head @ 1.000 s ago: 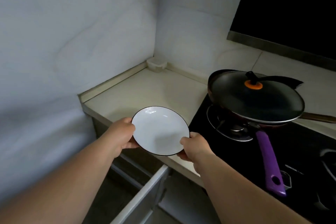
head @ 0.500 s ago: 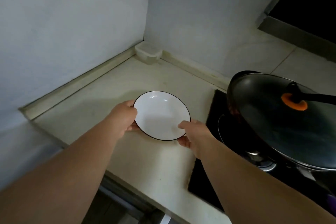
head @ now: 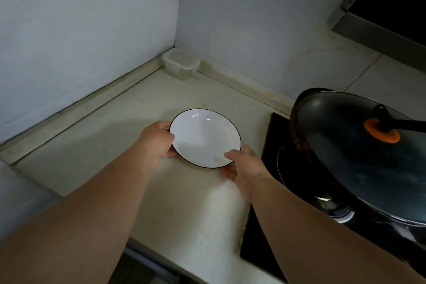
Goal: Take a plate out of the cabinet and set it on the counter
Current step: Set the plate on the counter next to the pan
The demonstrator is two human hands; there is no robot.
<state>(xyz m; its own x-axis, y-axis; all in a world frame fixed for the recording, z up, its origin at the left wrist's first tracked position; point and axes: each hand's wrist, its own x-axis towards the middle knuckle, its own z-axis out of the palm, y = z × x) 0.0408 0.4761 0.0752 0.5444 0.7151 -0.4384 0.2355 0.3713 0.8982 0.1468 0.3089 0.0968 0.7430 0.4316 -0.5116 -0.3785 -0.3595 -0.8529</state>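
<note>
A small white plate (head: 204,137) with a thin black rim is over the middle of the beige counter (head: 110,145). My left hand (head: 158,142) grips its left edge and my right hand (head: 243,168) grips its near right edge, thumb on top of the rim. The plate is level, very low over the counter; whether it touches the surface I cannot tell. The cabinet is out of view.
A dark wok with a lid and orange knob (head: 359,152) sits on the black hob (head: 272,191) just right of the plate. A clear lidded plastic box (head: 181,63) stands in the back corner. White walls close the left and back sides.
Both hands have carried the plate forward from over the counter's front edge to its middle and lowered it. The open drawer below has dropped out of view.
</note>
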